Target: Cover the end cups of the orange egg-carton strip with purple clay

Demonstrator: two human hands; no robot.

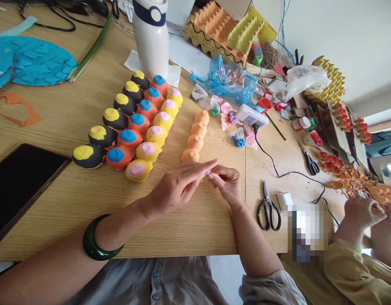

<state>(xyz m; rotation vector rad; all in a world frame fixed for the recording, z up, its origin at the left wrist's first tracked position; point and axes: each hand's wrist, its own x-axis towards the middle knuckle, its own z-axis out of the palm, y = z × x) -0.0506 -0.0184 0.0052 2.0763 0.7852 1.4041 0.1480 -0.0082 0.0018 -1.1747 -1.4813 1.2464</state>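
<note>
The left hand partly hides the purple piece.

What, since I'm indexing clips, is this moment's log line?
left hand: touching purple lump; right hand: touching it; nearby: orange carton strip

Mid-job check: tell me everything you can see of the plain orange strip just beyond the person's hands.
The orange strip is light orange and matte, apparently moulded paper pulp, with four rounded bumps showing in a row. Their tops bear no added coloured patches. It lies on the wooden table, right of the yellow row with pink tops, slanting away from the left hand. That hand overlaps its near end in view; whether they touch is unclear.
</note>
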